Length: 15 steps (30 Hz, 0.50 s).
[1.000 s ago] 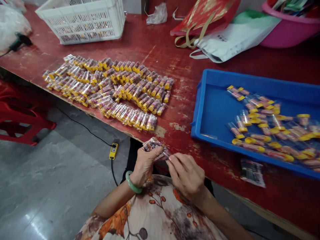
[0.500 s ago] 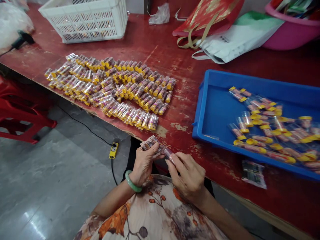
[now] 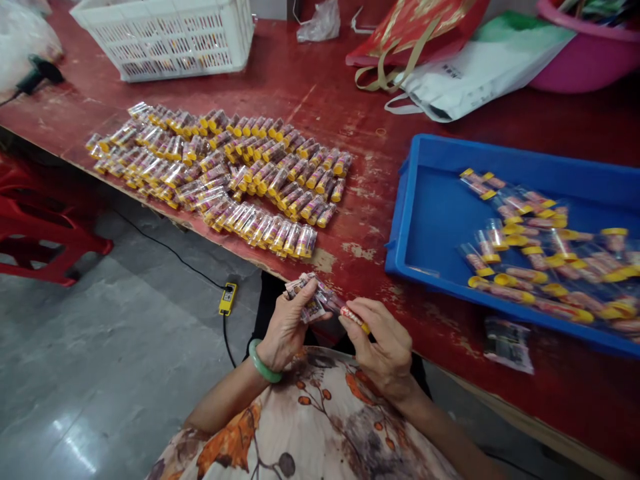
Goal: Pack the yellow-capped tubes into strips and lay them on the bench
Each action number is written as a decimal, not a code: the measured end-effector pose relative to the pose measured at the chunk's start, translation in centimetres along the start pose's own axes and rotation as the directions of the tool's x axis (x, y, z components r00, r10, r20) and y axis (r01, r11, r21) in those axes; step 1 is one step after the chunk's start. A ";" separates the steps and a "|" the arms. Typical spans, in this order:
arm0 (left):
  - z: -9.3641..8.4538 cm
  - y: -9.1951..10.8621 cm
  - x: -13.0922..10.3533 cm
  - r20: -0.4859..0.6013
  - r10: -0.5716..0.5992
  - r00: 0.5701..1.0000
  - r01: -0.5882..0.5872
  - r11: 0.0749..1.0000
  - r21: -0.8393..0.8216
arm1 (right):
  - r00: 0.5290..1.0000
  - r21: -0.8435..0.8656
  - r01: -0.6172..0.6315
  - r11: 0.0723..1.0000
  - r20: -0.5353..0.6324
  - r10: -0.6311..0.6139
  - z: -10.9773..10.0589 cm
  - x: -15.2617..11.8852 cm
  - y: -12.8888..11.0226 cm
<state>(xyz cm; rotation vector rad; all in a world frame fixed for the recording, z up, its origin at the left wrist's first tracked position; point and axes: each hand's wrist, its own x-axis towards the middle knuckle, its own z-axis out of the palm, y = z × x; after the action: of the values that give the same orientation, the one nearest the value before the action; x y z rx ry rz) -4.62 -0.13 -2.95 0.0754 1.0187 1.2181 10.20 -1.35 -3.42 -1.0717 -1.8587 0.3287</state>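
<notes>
Near seemingly finished yellow-capped clear tubes (image 3: 263, 228), left hand (image 3: 284, 330) grips printed plastic sleeves (image 3: 315, 311), right hand (image 3: 388, 341) one tube (image 3: 354, 316); blue plastic tray (image 3: 433, 200) apparently holds the remainder (image 3: 513, 293).

A small-goods workshop is suggested: a long, scuffed red worktop (image 3: 375, 200) is partly covered by rows of near-identical yellow-capped tubes (image 3: 215, 170); more tubes are held loose in a blue tray (image 3: 435, 207); a white crate (image 3: 170, 43) is set farther back; below, a grey floor (image 3: 150, 347) is crossed by a cable (image 3: 225, 339), with a red stool (image 3: 50, 233) placed nearby.
</notes>
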 end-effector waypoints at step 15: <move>-1.3 -0.3 -0.4 0.158 -0.077 0.984 0.053 0.987 0.149 | 0.405 0.357 -0.900 0.249 0.474 0.782 -2.4 0.9 0.9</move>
<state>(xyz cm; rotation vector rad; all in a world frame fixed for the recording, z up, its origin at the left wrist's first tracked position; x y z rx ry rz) -5.24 -1.13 -3.64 0.2493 0.9570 1.0594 12.48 -0.63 -2.17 -1.5476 -0.9505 1.6162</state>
